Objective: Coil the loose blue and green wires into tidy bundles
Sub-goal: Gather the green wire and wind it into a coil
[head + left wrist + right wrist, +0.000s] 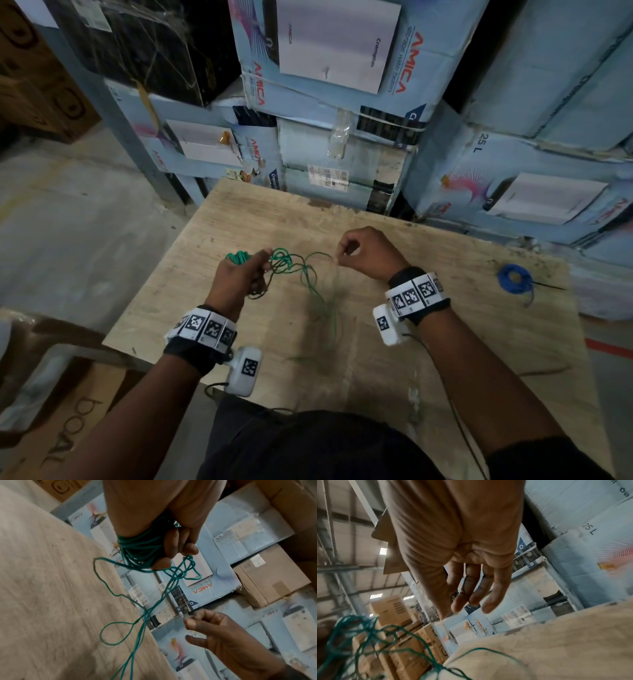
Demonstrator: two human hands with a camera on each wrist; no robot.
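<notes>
My left hand [245,274] grips a wound bundle of green wire [237,257] above the plywood table [445,342]; in the left wrist view the turns [137,547] wrap round the hand [178,547]. Loose green wire [308,274] hangs from it in tangled loops and trails toward me on the table [133,649]. My right hand [356,251] hovers just right of the loops with fingers [471,595] loosely curled and thumb apart [193,638], holding nothing that I can see. A coiled blue wire [513,279] lies at the table's right side.
Stacked pale blue cartons [342,85] stand directly behind the table's far edge. A brown carton [51,428] sits at my lower left, beside the concrete floor [68,222]. Thin black cables [455,421] run from the wrist cameras across the near table.
</notes>
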